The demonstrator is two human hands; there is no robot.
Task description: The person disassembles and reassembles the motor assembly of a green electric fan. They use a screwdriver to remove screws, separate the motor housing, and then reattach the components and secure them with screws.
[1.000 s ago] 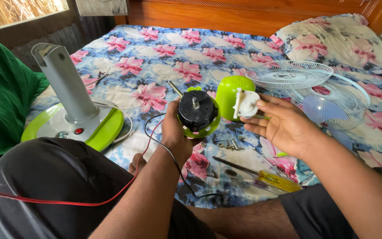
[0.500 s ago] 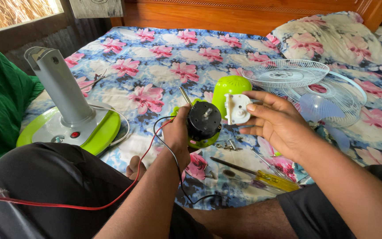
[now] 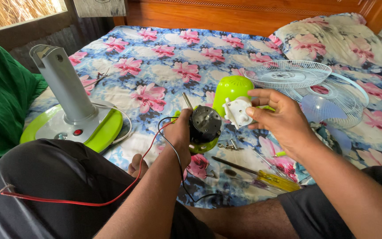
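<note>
My left hand (image 3: 180, 135) grips a black fan motor (image 3: 205, 124) set in a lime-green housing, with its shaft pointing up and left. Red and black wires (image 3: 155, 146) run from the motor down across my left forearm and knee. My right hand (image 3: 279, 119) holds a small white plastic gearbox part (image 3: 236, 111) by the fingertips, just right of the motor and nearly touching it. Behind both lies a lime-green dome-shaped rear cover (image 3: 231, 90) on the floral bedsheet.
A grey fan stand on a green and grey base (image 3: 74, 119) sits at the left. White fan grilles and a translucent blade (image 3: 315, 86) lie at the right. Loose screws (image 3: 228, 144) and yellow-handled screwdrivers (image 3: 261, 177) rest on the sheet below my hands. A green cloth (image 3: 1, 97) is far left.
My right hand has turned the white part and brought it closer to the motor. The left hand has tilted the motor slightly; the view has shifted a little.
</note>
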